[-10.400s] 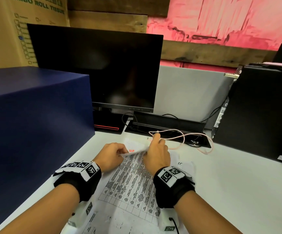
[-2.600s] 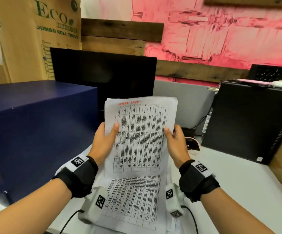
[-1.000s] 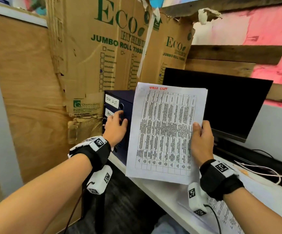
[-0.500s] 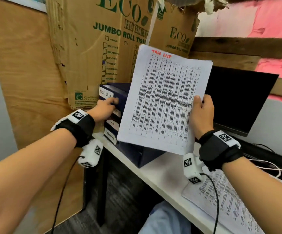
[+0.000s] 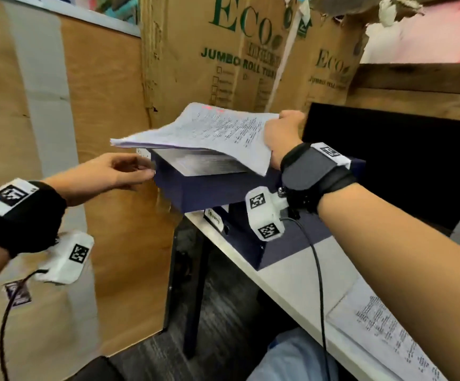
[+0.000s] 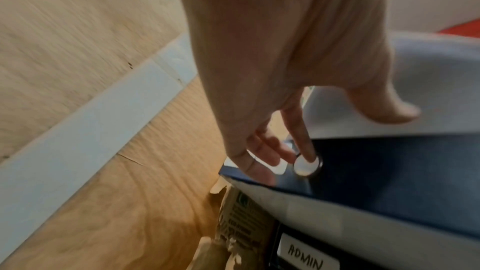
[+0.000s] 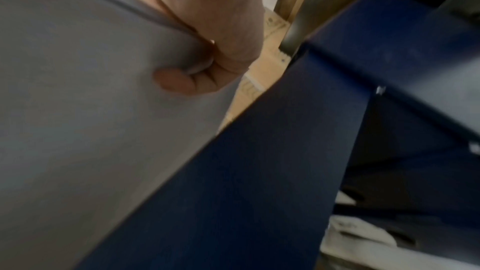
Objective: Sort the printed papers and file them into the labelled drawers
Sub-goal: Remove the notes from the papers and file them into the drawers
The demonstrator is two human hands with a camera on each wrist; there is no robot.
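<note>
Right hand (image 5: 282, 138) is holding a sheaf of papers (image 5: 206, 133) flat over the pulled-out top drawer (image 5: 209, 185) while the left hand (image 5: 105, 174) is touching the drawer's front.

From the head view, both forearms are reaching forward; the left one is stretching out level, fingers loosely bent against the drawer's front edge, and the right wrist is bending down over the papers' far corner. At the left wrist, a fingertip (image 6: 309, 155) is resting on the round metal knob (image 6: 307, 165), thumb hanging free; a label reading ADMIN (image 6: 306, 258) is showing on the drawer below. At the right wrist, the fingers (image 7: 176, 83) are curling under the papers (image 7: 91, 130), pinching them above the blue drawer wall (image 7: 233, 192).
</note>
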